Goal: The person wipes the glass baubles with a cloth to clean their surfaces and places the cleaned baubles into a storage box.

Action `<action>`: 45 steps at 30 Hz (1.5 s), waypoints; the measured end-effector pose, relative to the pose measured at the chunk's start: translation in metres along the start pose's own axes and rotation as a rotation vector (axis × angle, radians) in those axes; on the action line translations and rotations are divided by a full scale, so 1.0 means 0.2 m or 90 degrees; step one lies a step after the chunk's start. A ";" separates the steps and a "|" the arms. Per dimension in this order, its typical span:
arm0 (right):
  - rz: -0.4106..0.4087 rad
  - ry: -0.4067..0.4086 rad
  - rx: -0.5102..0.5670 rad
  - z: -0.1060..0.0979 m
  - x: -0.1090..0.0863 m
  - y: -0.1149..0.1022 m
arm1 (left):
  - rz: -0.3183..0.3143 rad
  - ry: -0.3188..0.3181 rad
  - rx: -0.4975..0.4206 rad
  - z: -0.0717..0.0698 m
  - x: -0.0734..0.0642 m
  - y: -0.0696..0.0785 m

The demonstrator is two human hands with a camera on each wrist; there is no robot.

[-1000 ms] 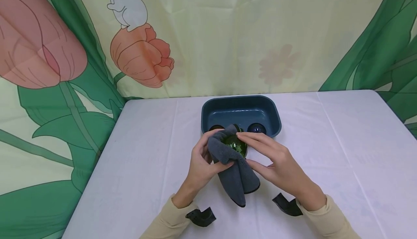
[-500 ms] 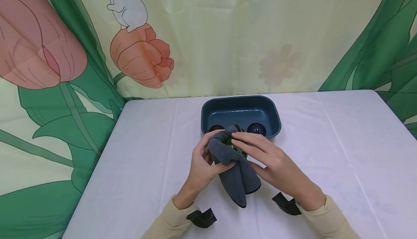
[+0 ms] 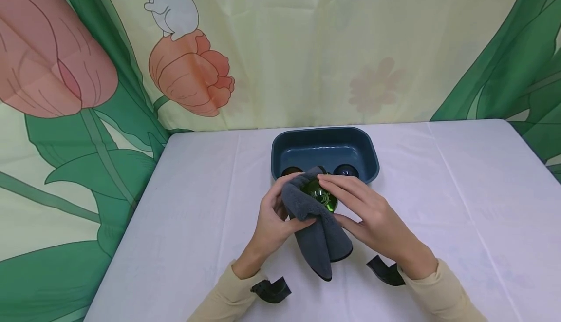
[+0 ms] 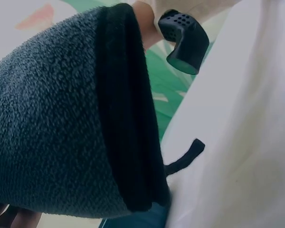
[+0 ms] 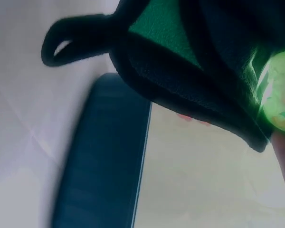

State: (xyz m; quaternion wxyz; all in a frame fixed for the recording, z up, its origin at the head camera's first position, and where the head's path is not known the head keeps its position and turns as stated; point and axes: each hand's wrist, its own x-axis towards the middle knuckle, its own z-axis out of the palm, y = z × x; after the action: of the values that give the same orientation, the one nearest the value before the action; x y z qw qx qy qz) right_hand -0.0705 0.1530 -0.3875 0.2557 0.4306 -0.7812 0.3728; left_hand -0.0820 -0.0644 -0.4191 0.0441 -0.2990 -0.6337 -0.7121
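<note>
My left hand [image 3: 277,217] holds a dark grey terry cloth [image 3: 313,246] wrapped around the left side of a shiny green glass ball [image 3: 323,198]. The thumb presses the cloth's near fold. With its fingertips above and thumb below, my right hand [image 3: 374,215] grips the ball's bare right side. Folds of the grey cloth [image 4: 52,118], with a dark bound edge, fill much of the left wrist view. In the right wrist view the green ball [image 5: 282,90] glows at the right edge beside the cloth [image 5: 190,76], a fingertip touching it. The ball's left part is hidden in the cloth.
A dark blue rectangular basin [image 3: 324,155] stands just beyond the hands. Inside its near side lie a dark blue ball [image 3: 346,170] and a brownish ball [image 3: 291,171], partly hidden. A white cloth [image 3: 184,215] covers the table, with a printed curtain [image 3: 285,68] behind.
The right fingers slid left over the ball half a second ago and have since drawn back right, showing more of it. The ball's visible markings differ. The left hand stays nearly still around the cloth.
</note>
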 end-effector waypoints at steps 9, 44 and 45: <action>0.006 -0.002 -0.024 -0.01 0.01 0.00 | 0.006 0.005 0.002 0.00 0.01 0.00; 0.073 -0.001 -0.063 -0.15 0.08 0.12 | -0.055 0.018 -0.018 0.05 -0.02 -0.09; 0.077 -0.002 -0.062 -0.15 0.08 0.12 | -0.053 0.018 -0.021 0.05 -0.02 -0.09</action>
State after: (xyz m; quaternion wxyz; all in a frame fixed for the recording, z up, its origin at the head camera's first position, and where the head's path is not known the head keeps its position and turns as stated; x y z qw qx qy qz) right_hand -0.0974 0.1784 -0.3666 0.2521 0.3699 -0.8235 0.3486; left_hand -0.0829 -0.0524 -0.4372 0.0185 -0.2627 -0.6332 -0.7278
